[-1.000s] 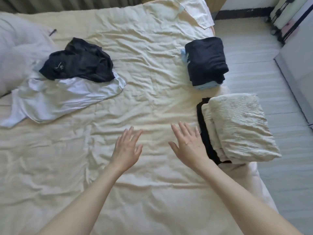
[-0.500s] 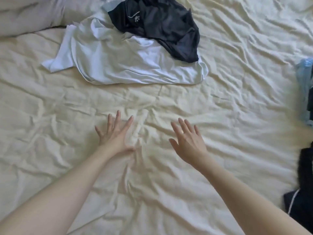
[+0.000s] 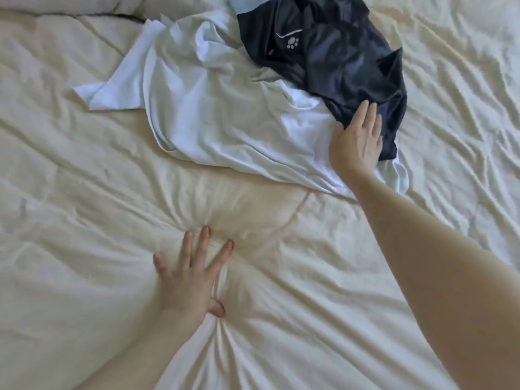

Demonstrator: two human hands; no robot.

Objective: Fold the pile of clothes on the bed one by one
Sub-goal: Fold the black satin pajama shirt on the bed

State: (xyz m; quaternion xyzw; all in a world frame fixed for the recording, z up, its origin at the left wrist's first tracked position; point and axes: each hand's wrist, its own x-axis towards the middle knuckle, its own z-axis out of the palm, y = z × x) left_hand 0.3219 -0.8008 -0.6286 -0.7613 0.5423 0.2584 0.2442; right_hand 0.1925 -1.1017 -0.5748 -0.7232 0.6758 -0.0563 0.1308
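Observation:
A crumpled dark navy garment (image 3: 337,60) with a small white paw-print mark lies on top of a spread white shirt (image 3: 213,114) at the upper middle of the cream bed cover (image 3: 422,220). My right hand (image 3: 357,139) reaches over the white shirt with fingers straight, its fingertips at the lower edge of the navy garment. My left hand (image 3: 191,277) presses flat on the bed cover below the pile, fingers spread, denting the quilt.
A pale pillow or bunched duvet (image 3: 64,7) lies along the top left edge. Wrinkled cream bed cover fills the rest of the view.
The view has shifted left and closer to the pile; the folded stacks on the right are out of frame. My right hand reached forward to the navy garment. My left hand dropped onto the quilt.

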